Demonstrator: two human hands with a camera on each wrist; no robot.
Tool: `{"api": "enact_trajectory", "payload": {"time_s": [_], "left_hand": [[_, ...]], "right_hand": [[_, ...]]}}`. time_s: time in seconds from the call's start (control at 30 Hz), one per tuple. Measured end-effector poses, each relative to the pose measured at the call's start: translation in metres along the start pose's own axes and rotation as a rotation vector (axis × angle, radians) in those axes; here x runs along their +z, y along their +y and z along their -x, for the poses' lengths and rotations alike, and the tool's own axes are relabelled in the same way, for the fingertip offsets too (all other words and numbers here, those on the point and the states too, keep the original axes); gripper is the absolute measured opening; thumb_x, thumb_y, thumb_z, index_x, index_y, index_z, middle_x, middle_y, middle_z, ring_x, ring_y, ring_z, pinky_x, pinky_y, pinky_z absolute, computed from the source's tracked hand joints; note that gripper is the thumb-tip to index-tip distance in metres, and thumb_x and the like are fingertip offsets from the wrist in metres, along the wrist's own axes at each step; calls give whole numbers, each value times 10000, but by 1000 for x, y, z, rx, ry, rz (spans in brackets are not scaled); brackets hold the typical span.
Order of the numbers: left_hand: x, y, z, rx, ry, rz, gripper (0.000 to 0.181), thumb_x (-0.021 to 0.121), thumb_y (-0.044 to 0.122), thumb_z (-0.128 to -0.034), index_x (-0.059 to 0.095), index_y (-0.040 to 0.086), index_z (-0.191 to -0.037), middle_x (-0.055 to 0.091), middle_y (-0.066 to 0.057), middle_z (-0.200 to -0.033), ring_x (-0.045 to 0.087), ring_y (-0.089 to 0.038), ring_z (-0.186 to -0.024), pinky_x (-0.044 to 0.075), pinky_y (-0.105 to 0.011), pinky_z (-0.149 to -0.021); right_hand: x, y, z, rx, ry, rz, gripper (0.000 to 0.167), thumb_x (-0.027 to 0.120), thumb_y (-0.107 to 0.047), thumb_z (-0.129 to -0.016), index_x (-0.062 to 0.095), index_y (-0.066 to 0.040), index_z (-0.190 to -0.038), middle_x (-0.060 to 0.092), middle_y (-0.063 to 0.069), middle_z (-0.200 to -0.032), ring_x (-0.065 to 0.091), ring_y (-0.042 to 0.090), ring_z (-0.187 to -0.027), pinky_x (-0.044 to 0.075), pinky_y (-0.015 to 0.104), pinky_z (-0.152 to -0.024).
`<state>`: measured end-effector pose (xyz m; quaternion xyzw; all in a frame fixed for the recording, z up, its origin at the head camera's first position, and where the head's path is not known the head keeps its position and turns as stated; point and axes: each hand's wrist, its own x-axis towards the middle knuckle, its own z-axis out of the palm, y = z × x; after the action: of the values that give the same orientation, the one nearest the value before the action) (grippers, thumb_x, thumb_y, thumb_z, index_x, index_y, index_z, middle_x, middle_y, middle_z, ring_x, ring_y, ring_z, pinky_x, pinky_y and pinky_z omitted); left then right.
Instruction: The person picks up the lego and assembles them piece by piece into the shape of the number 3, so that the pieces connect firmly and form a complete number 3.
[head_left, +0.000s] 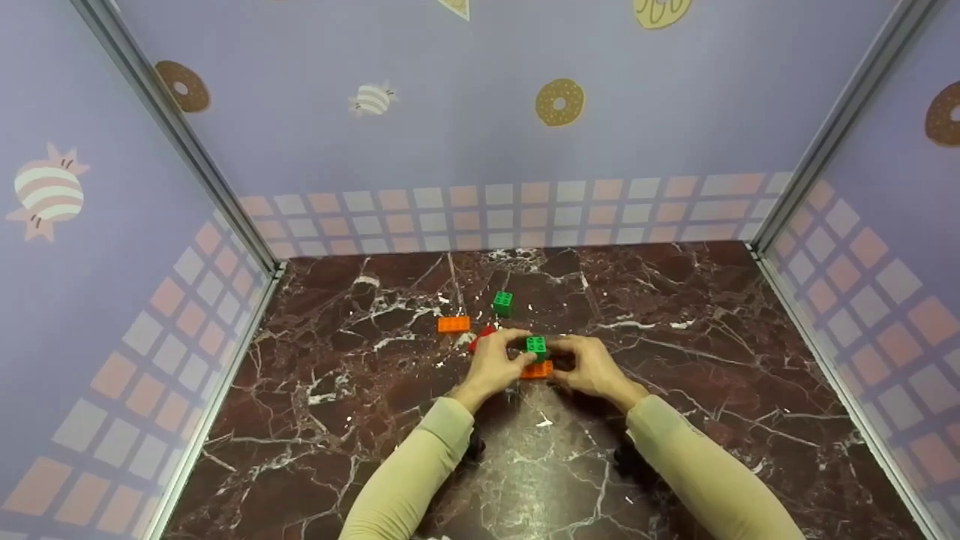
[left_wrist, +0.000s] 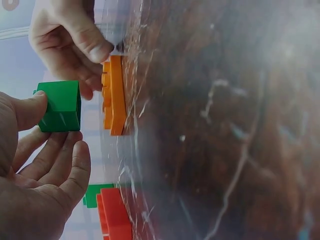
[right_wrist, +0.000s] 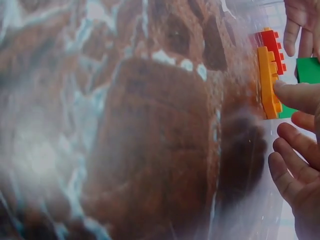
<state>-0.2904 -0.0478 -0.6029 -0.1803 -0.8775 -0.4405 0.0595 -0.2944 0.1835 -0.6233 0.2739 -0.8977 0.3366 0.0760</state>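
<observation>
My left hand pinches a green block between thumb and fingers. That block hangs beside the studs of an orange brick in the left wrist view, with a gap between them. Around the right end of the orange brick, my right hand has its thumb and index finger. In the right wrist view its thumb lies against the orange brick, while the other fingers are spread. The far side of this brick is hidden.
A red brick lies just beyond my left hand, partly covered by it. Farther left is another orange brick, and a second green block stands behind. Patterned walls enclose the marbled table.
</observation>
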Motion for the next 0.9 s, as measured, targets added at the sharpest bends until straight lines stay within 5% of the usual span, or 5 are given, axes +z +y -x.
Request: {"api": "enact_trajectory", "payload": {"time_s": [0.3,0.4,0.43,0.9], "left_hand": [[15,-9,-4,69,-16,5,364,867,147,-934,820,19,-1272,853,-160,-1235,808,-331,-1162,631,-476,-1074],[18,-9,-5,43,-32,9,357,869,143,-930,828,51,-1272,855,-141,-1239,808,-325,-1168,628,-464,-1083],[15,1,-3,17,-44,16,358,864,102,-922,826,40,-1272,853,-158,-1244,808,-349,-1171,629,-489,-1082],[19,-1,-5,-25,-90,29,335,880,162,-948,847,105,-1276,864,-69,-1256,815,-279,-1196,629,-441,-1097]], "right_hand": [[-8,0,1,97,21,-157,491,930,-83,-859,794,29,-1317,830,245,-1234,838,424,-1075,680,564,-972],[-9,0,1,85,27,-187,475,927,-88,-872,798,24,-1315,833,240,-1236,842,423,-1069,684,562,-964],[-9,1,1,81,29,-192,465,923,-87,-877,800,21,-1312,835,236,-1238,843,420,-1071,684,559,-964],[-6,3,2,88,55,-194,370,897,-70,-901,835,-10,-1260,859,171,-1218,845,375,-1091,689,520,-966]]}}
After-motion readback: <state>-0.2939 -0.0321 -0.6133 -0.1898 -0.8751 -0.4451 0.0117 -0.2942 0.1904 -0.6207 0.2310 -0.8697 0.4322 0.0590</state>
